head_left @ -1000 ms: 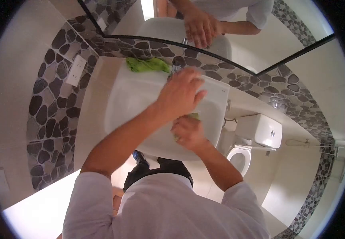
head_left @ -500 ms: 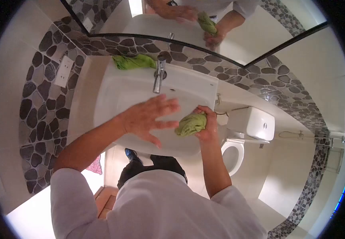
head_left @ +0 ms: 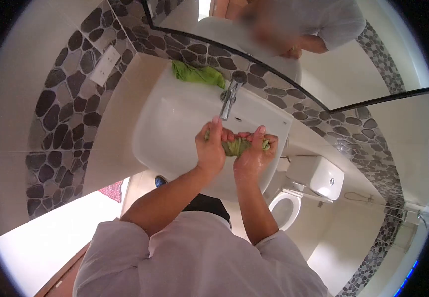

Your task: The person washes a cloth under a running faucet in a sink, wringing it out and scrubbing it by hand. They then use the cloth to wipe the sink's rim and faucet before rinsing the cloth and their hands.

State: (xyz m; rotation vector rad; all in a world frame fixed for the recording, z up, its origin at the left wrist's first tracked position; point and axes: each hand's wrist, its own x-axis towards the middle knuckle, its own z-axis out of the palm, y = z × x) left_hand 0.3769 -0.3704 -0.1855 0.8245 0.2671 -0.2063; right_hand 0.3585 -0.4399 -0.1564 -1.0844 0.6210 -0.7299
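Over the white sink [head_left: 162,133], a rolled green cloth [head_left: 236,147] is gripped at both ends. My left hand [head_left: 211,149] is closed around its left end, thumb pointing up. Around the right end, my right hand [head_left: 255,154] is closed too, its thumb also raised. Only the twisted middle of the cloth and a bit at each end show; the fingers hide the rest. Just beyond my hands stands the chrome faucet [head_left: 231,99]. A second green cloth [head_left: 198,74] lies crumpled on the sink's back ledge, left of the faucet.
A mirror [head_left: 318,69] hangs above the pebble-patterned wall strip [head_left: 274,91] behind the sink. On the left wall is a power outlet [head_left: 105,66]. The toilet [head_left: 284,208] with its tank [head_left: 316,173] stands to the right of the sink.
My left hand, spread and apart from the cloth before, has closed on its left end. The cloth has turned to lie crosswise between both hands. The whole view has tilted.
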